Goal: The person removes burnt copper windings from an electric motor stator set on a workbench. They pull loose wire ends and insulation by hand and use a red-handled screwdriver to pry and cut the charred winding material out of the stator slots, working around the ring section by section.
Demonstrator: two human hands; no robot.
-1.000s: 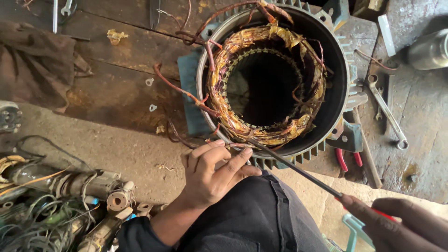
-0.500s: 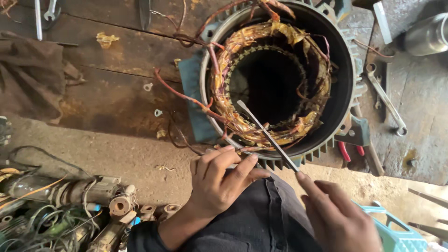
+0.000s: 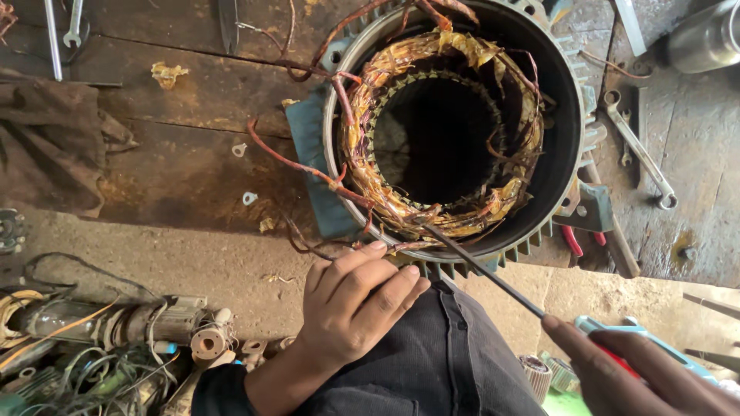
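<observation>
the left hand [image 3: 351, 308] rests palm-down on a dark-trousered knee [image 3: 432, 362], fingers loosely spread and gripping nothing, fingertips at the finned rim of the motor stator housing [image 3: 566, 115] — a round grey metal shell packed with glossy, tangled copper windings [image 3: 455, 216] and yellowed insulation paper. the right hand [image 3: 640, 374] is clamped on a red-handled screwdriver [image 3: 478, 266] whose thin dark shaft slants up to the windings' near edge. the stator sits on a stained, rough wooden bench [image 3: 177, 162] with steel spanners [image 3: 636, 150], above a dusty concrete floor [image 3: 185, 258].
</observation>
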